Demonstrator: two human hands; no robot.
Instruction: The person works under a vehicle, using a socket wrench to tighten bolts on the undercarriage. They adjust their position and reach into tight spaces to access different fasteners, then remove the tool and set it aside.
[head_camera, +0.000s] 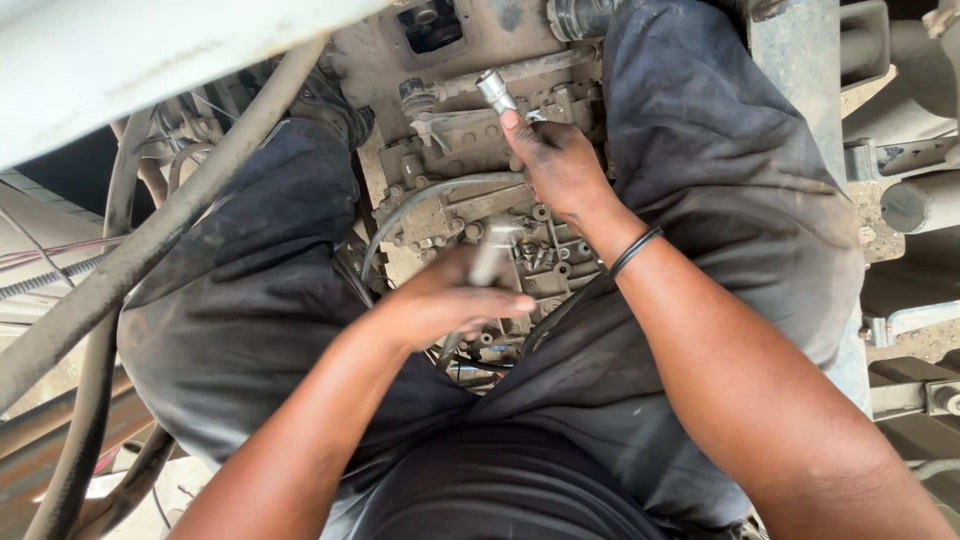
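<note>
Far left, a thick rubber hose (150, 240) runs diagonally across the frame, with thinner cables (40, 262) beside it and a pale painted panel (130, 50) above. The person sits astride the work, dark trouser legs (250, 290) on both sides of a grimy, dust-caked metal engine assembly (460, 190) that lies between the knees. The left hand (445, 300) sits low over the middle of that assembly, fingers curled closed around a short grey metal bar (490, 255), probably a driver handle or extension; its lower end is hidden by the hand, so what it meets cannot be told. A thin curved metal pipe (430, 195) arcs over the block just above that hand. To the right and higher, the right hand (560, 165) is closed on a shiny socket tool (494, 90), thumb laid along its shaft, the open socket end pointing up-left and free of any bolt. A dark band (635, 250) circles that wrist. Judging by this: tool parts are in hand but not yet seated on a fastener; several bolts (540, 212) on the block look still in place, so most of the fastener work seems left. Far right, a vertical frame member (795, 60) and grey brackets (905, 200).
</note>
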